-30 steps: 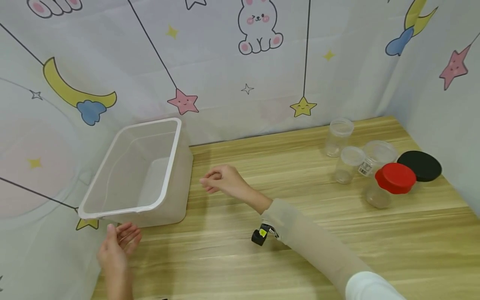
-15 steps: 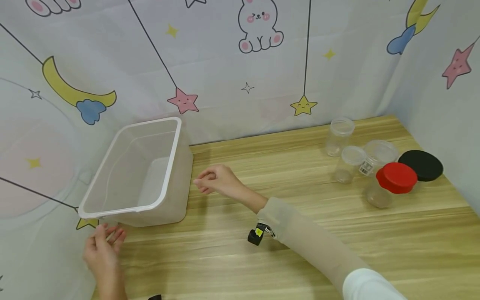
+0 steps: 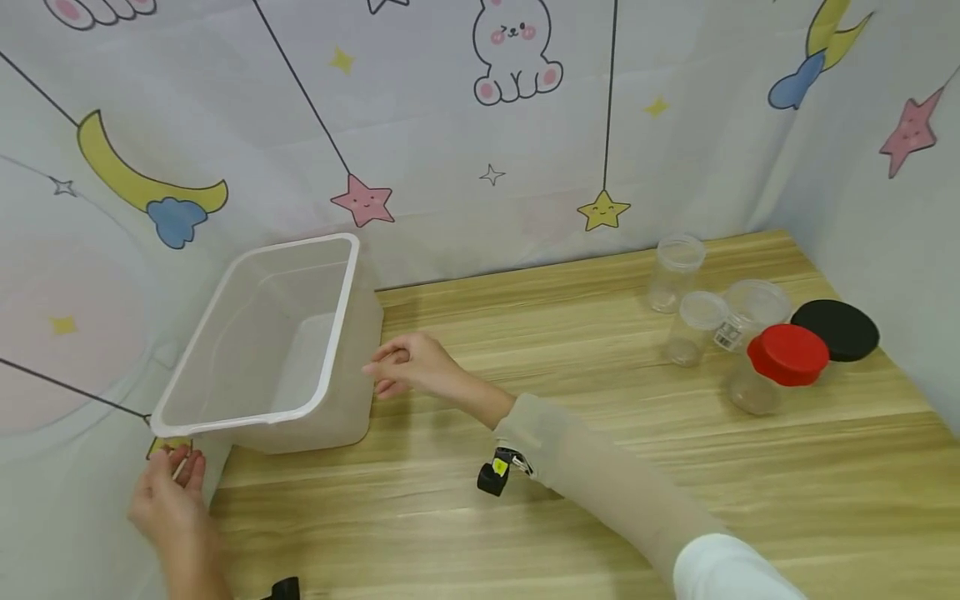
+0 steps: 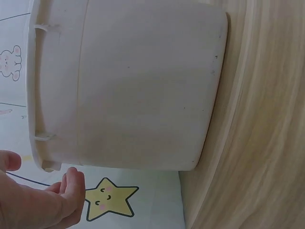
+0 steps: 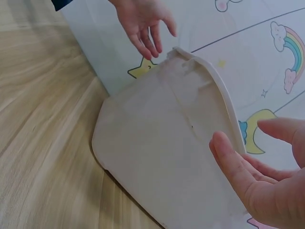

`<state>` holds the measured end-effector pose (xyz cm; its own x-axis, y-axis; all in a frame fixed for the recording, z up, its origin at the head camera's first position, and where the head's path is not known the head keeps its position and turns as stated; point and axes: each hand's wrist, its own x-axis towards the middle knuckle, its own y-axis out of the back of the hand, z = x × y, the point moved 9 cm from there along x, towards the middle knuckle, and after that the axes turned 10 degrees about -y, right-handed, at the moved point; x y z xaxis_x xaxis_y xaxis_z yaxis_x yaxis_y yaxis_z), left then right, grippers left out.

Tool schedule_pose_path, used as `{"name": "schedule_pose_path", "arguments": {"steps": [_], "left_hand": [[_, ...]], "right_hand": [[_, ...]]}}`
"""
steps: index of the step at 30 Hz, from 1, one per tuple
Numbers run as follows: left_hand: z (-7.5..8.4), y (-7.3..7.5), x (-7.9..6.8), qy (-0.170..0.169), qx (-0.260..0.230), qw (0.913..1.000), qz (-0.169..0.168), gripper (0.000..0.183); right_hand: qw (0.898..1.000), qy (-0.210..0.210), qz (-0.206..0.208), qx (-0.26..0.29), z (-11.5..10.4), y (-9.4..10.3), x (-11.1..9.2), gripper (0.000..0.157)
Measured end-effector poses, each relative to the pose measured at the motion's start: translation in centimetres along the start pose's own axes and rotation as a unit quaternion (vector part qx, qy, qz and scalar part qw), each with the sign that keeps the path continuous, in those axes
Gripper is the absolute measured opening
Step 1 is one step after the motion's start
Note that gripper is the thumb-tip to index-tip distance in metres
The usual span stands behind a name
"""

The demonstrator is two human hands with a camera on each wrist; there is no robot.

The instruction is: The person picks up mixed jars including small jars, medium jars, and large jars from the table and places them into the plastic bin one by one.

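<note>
A white translucent plastic bin (image 3: 341, 417) stands upright at the left of the wooden table, against the fabric backdrop. My left hand (image 3: 171, 500) is just below its front left corner, fingers relaxed and holding nothing. In the left wrist view the fingers of that hand (image 4: 43, 202) come close to the rim corner; a small gap seems to show. Beside the bin's right wall is my right hand (image 3: 420, 367), thumb and fingers loosely bent and apart. Seen from the right wrist, this hand (image 5: 267, 179) overlaps the bin's wall (image 5: 157, 143); whether it touches cannot be told.
Several clear plastic jars stand at the right: a tall one (image 3: 675, 275), a shorter one (image 3: 690, 333), a wide one (image 3: 753, 308), one with a red lid (image 3: 789, 354) and one with a black lid (image 3: 836, 329). Patterned fabric walls border the table (image 3: 540, 333).
My left hand has moved left and slightly down toward the bin's front left corner. The right hand has come left, closer to the bin's right wall. Bin and jars stay put.
</note>
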<state>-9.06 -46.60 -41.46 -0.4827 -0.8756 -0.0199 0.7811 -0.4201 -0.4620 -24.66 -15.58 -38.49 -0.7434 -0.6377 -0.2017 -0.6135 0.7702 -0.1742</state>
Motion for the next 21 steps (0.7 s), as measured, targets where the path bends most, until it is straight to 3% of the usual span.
{"name": "schedule_pose_path", "arguments": {"steps": [2, 7, 12, 21], "left_hand": [[0.1, 0.0, 0.5, 0.003, -0.021, 0.9998, 0.002, 0.015], [0.3, -0.1, 1.5, -0.003, -0.005, 0.9999, -0.014, 0.013], [0.6, 0.0, 2.4, -0.004, -0.022, 0.9997, -0.013, 0.013], [1.4, -0.2, 4.1, -0.005, 0.009, 0.9998, -0.018, 0.013]], "right_hand": [[1.0, -0.002, -0.005, 0.008, -0.1, -0.4, 0.0, 0.036], [1.0, -0.01, -0.003, 0.007, 0.1, -1.0, 0.2, 0.044], [1.0, -0.021, -0.005, 0.016, 0.4, -1.5, 0.5, 0.047], [0.996, -0.05, 0.012, 0.073, 0.4, -2.1, 1.2, 0.051]]}}
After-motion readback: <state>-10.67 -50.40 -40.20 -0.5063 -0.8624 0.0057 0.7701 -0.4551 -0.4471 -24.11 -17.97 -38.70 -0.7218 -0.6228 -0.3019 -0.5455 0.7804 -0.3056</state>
